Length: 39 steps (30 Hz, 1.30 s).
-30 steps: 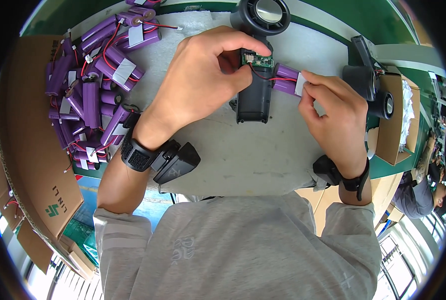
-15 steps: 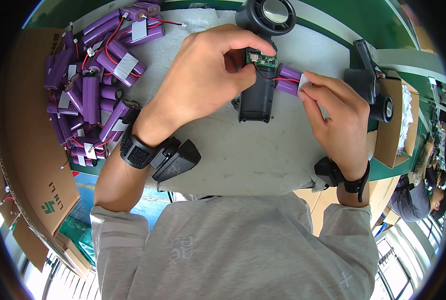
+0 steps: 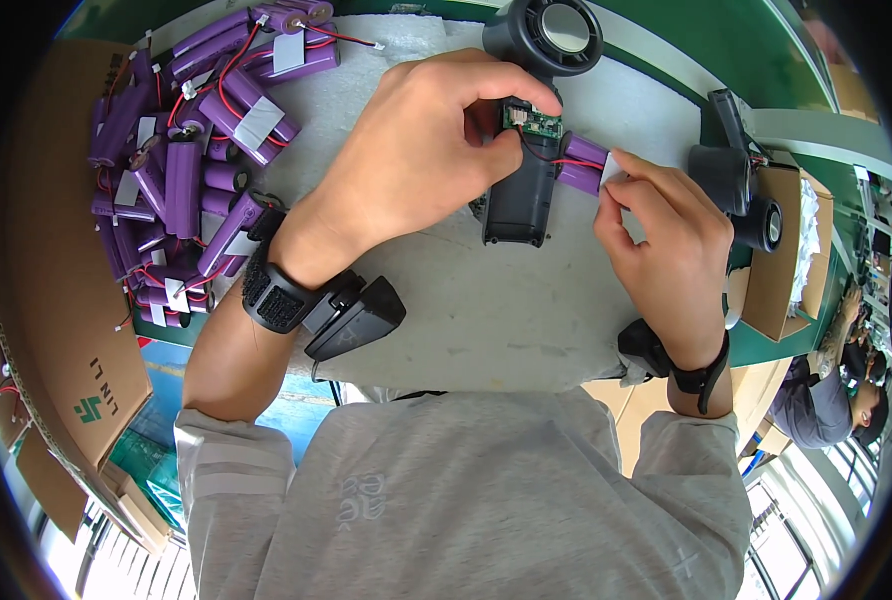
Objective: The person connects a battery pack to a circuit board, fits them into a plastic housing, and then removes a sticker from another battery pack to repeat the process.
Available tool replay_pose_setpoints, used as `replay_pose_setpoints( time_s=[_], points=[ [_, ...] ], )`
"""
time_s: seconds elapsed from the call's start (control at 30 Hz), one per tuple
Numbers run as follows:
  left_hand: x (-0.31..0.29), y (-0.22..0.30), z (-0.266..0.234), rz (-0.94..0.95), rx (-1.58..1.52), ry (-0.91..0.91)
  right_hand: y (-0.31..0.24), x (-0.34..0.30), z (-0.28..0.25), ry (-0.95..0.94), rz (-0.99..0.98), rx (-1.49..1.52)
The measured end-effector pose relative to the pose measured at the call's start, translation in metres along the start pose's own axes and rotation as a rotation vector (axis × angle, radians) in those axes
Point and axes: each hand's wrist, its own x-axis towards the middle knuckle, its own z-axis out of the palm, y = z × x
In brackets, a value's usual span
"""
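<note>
A black handheld fan [image 3: 519, 205] lies on the pale mat, its round head with a silver disc at the far end. Its grip is uncovered and shows a small green circuit board [image 3: 534, 122]. My left hand [image 3: 421, 140] is closed round the fan beside the board, thumb and forefinger at its edges. Red and black wires run from the board to a purple battery pack [image 3: 579, 177] just right of the grip. My right hand [image 3: 671, 210] pinches the pack's right end, at a white label [image 3: 611, 171]. Its fingertips partly cover that end.
Many purple battery packs with wires [image 3: 181, 185] are piled at the left, beside a large cardboard box [image 3: 61, 250]. More black fans [image 3: 721, 180] and an open carton with white wrapping [image 3: 786, 265] stand at the right. Another person [image 3: 816, 405] is beyond the right side.
The whole view has shifted slightly. My right hand has moved a little left at the wrist, still pinching the battery pack. My left hand keeps its hold on the fan.
</note>
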Motion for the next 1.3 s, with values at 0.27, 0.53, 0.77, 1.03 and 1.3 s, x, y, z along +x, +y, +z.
replay_pose_setpoints(
  time_s=[0.27,0.53,0.77,1.03,1.3],
  points=[
    [-0.006,0.003,-0.004,0.021,0.023,0.022,-0.004,0.000,-0.003,0.004,0.052,0.033],
    [-0.011,0.005,-0.010,0.089,0.042,0.049,-0.007,0.006,-0.016,-0.081,0.211,0.223],
    [-0.011,0.010,-0.016,0.157,0.042,0.074,-0.013,0.009,-0.023,-0.106,0.094,0.180],
    [-0.008,0.031,-0.026,0.145,-0.008,0.096,-0.018,0.019,-0.033,-0.093,0.037,0.244],
    [-0.013,0.037,-0.032,0.074,-0.071,0.038,-0.002,0.019,-0.070,0.049,0.223,0.182]
  ],
)
